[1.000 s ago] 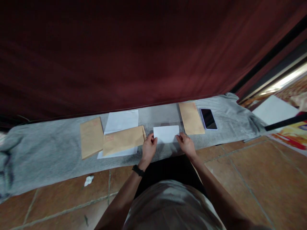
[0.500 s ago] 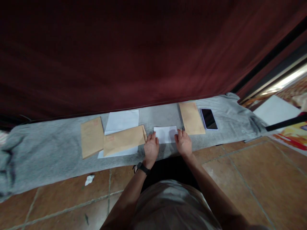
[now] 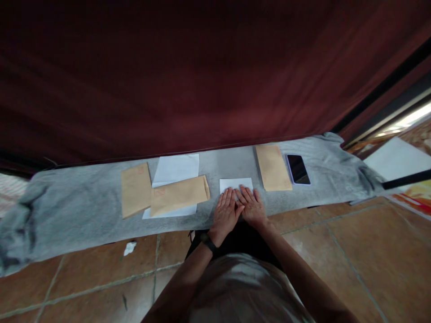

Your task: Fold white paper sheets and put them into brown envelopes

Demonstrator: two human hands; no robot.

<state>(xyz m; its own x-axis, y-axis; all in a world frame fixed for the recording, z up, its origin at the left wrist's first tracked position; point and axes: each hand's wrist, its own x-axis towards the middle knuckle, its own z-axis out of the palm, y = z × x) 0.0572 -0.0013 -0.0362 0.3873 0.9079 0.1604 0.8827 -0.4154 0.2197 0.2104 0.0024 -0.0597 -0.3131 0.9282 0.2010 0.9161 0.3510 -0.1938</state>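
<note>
A small white sheet of paper (image 3: 236, 182), which looks folded, lies on the grey cloth in front of me. My left hand (image 3: 226, 211) rests flat on its near left part with the fingers stretched out. Beside it, my right hand (image 3: 251, 207) presses flat on the near right part, and the two hands touch. Their palms and fingers hide the paper's lower half. Left of the paper lies a brown envelope (image 3: 180, 195) on top of white sheets (image 3: 177, 168). To the right is another brown envelope (image 3: 273, 167).
A further brown envelope (image 3: 136, 190) lies at the left. A phone (image 3: 298, 169) with a pale purple case sits right of the envelopes. The grey cloth (image 3: 81, 202) covers a narrow bench before a dark red hanging (image 3: 215, 89). Crumpled white paper (image 3: 129, 248) lies on the tiled floor.
Both hands have moved inward from the paper's left and right edges and now lie flat side by side on it. The whole view has shifted slightly.
</note>
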